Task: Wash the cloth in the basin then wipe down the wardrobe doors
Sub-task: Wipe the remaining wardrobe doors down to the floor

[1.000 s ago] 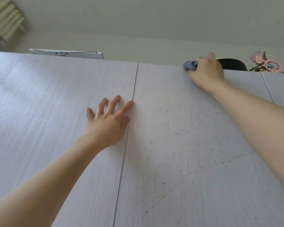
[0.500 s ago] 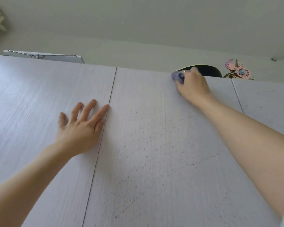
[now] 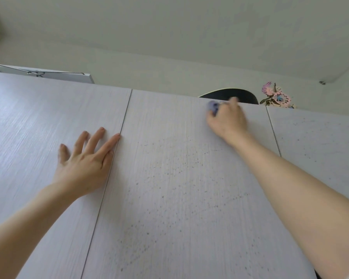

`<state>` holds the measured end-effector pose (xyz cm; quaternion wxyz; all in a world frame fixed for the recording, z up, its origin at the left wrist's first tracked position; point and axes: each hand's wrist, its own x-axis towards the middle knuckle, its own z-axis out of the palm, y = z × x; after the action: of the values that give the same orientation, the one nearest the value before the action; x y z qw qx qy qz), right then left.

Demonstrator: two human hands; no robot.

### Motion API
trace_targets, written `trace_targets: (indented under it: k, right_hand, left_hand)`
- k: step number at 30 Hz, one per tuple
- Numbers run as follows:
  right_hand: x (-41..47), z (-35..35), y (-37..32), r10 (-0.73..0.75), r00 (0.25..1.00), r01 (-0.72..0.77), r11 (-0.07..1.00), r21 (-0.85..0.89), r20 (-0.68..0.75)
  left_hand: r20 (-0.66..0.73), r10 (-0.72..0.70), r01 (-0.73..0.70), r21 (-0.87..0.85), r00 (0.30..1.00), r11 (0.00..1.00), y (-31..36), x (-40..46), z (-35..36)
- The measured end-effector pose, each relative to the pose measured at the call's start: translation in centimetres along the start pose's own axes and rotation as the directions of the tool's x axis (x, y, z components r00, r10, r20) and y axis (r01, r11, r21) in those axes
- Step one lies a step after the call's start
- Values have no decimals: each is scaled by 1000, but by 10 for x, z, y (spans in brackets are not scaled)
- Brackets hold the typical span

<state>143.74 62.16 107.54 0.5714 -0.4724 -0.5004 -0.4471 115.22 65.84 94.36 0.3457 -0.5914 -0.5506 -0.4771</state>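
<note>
My left hand (image 3: pixel 85 164) lies spread flat on the left door (image 3: pixel 38 137), bracing me. My right hand (image 3: pixel 227 119) grips the bunched cloth (image 3: pixel 213 106) near the middle door's (image 3: pixel 179 188) top edge. I judge wiping is underway; next, downward strokes over the specks.

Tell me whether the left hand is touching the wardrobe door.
Touching. The head view shows the left hand laid flat on the left wardrobe door, fingers spread, its index finger along the seam, no gap visible.
</note>
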Motion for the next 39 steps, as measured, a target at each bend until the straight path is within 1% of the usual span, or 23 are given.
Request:
trace_targets:
  k: [2, 4, 5, 6, 7, 10, 12, 14, 17, 19, 20, 22, 23, 24, 25, 27, 28, 29, 31, 32, 34, 36, 39]
  right_hand:
    - [-23, 13, -46, -244, 965, 233, 966, 115, 95]
    - [-56, 23, -87, -489, 856, 459, 868, 189, 167]
    - [-71, 25, -101, -562, 804, 531, 825, 191, 194]
    - [-78, 25, -109, -595, 777, 568, 804, 177, 208]
    - [-76, 25, -108, -597, 775, 572, 802, 168, 208]
    - [-43, 18, -66, -480, 854, 450, 875, 178, 199]
    - [-20, 9, -12, -324, 938, 310, 943, 119, 125]
    - [-7, -6, 46, -126, 992, 126, 992, 16, 21]
    - [-4, -23, 96, 148, 988, -148, 989, -20, -35]
    - [-6, -22, 95, 234, 971, -235, 972, -21, -50]
    - [-8, -18, 87, 233, 970, -235, 972, -15, -67]
    - [-20, -10, 62, 152, 984, -150, 988, 24, -97]
    - [-28, -7, 49, 77, 993, -73, 996, 53, -86]
    - [-37, -4, 36, -47, 997, 52, 995, 88, -61]
    - [-49, -2, 25, -224, 974, 225, 966, 126, -25]
    - [-65, -2, 16, -532, 843, 517, 842, 151, 83]
    - [-63, -4, 21, -561, 820, 547, 826, 137, 109]
    - [-54, -8, 28, -500, 859, 489, 865, 115, 111]
    - [-27, -14, 51, -276, 959, 272, 960, 66, 61]
    - [-12, -18, 65, -168, 985, 167, 986, 19, 48]
    - [9, -29, 92, -4, 999, 9, 995, -104, 48]
    - [14, -33, 109, 68, 995, -57, 986, -154, 69]
    - [-3, -32, 110, 13, 999, -9, 995, -97, 34]
  left_hand:
    - [0, -4, 4, 14, 1000, 1000, -1, 1, 1]
    - [5, -11, 11, 8, 1000, 1000, 1, 0, 0]
    - [6, -14, 14, -5, 1000, 1000, 1, -1, -1]
    - [7, -14, 14, -17, 1000, 1000, 2, -2, -2]
    - [7, -11, 11, -20, 1000, 1000, 2, -2, -2]
    - [4, -18, 18, -19, 1000, 1000, 0, -2, -1]
    - [8, -36, 36, -44, 999, 998, 2, -1, 0]
    - [8, -66, 66, -72, 998, 995, 6, -1, 3]
    - [5, -78, 78, -91, 997, 993, 7, -1, 6]
    - [6, -80, 80, -107, 997, 991, 7, 0, 7]
    - [10, -83, 84, -112, 996, 990, 7, 0, 7]
    - [16, -83, 85, -120, 996, 989, 8, 0, 7]
    - [15, -81, 82, -124, 997, 989, 8, -1, 8]
    - [12, -78, 79, -127, 997, 989, 8, -1, 8]
    - [11, -77, 78, -133, 997, 988, 7, -1, 8]
    - [4, -77, 76, -144, 997, 987, 6, -1, 8]
    - [3, -76, 76, -144, 997, 987, 6, -1, 8]
    - [3, -77, 77, -145, 997, 986, 6, -1, 9]
    - [2, -77, 77, -146, 997, 986, 6, -2, 10]
    - [-1, -79, 78, -147, 997, 986, 6, -2, 10]
    - [-7, -77, 75, -156, 997, 985, 6, -3, 9]
    - [-23, -78, 74, -156, 997, 985, 6, -4, 10]
    - [-42, -83, 75, -160, 996, 984, 8, -5, 10]
